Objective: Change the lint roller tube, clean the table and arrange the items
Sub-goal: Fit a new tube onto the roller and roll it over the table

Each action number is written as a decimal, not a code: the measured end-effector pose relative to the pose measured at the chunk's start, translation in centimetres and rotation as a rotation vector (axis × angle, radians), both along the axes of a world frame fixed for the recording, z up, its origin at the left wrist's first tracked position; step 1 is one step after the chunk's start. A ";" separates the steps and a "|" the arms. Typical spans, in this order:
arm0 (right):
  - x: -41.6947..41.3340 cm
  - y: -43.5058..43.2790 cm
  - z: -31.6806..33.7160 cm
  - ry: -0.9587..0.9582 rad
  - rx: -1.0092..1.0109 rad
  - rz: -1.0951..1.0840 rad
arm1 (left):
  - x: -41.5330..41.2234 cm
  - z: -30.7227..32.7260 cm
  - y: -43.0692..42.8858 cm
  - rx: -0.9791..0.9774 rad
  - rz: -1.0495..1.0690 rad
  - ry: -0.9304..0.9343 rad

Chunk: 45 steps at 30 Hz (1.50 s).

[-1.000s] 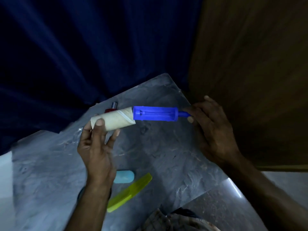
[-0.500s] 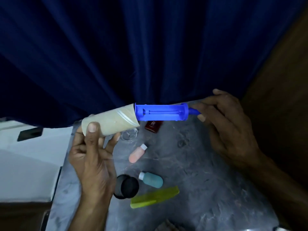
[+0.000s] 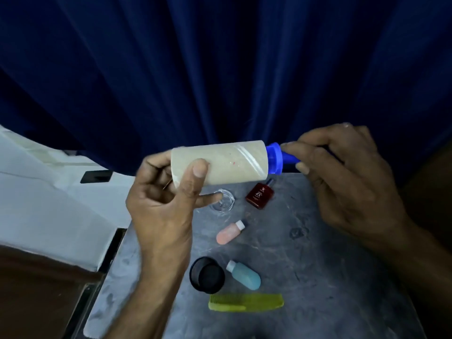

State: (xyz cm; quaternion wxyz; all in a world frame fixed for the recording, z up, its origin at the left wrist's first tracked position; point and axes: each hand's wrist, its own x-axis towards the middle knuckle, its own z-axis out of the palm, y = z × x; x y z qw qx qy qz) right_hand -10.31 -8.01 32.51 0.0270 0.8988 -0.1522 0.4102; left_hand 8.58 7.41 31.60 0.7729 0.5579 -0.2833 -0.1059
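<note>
I hold a blue lint roller (image 3: 275, 159) level above the far edge of the grey table (image 3: 318, 277). A beige tube (image 3: 227, 162) covers the roller's whole spindle; only the blue end cap and handle show. My left hand (image 3: 163, 211) grips the tube's left end with thumb on its front. My right hand (image 3: 342, 182) pinches the blue handle at the right. On the table lie a dark red bottle (image 3: 260, 195), a clear glass lid (image 3: 222, 200), a pink bottle (image 3: 230, 232), a black round jar (image 3: 207, 274), a teal bottle (image 3: 244, 275) and a yellow-green comb (image 3: 245, 302).
A dark blue curtain (image 3: 220, 69) hangs right behind the table. A white surface (image 3: 49, 192) with a dark slot lies to the left, lower than the table, and a brown panel (image 3: 36, 289) sits at the lower left.
The tube has slid right along the blue spindle until it covers it fully. My view swung left from the table's right corner, bringing the bottles, jar and comb into sight.
</note>
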 end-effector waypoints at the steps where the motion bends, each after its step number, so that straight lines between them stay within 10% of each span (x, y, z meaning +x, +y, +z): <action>1: 0.1 -0.3 0.1 0.030 -0.010 0.007 | -0.3 0.4 0.0 0.012 -0.014 -0.010; 15: -0.2 -2.0 2.5 0.151 -0.030 0.017 | 0.7 0.8 -2.1 0.062 -0.229 -0.145; 26: -0.8 -3.0 2.0 0.138 0.189 0.055 | 1.4 -2.7 -0.1 0.148 0.169 -1.358; 32: -1.8 -3.5 -0.8 0.085 0.250 0.065 | 2.8 -7.1 -0.7 0.341 0.055 -1.048; 45: -3.1 1.7 -23.5 0.037 1.135 -0.355 | 2.3 -20.8 0.1 0.681 -0.109 -0.609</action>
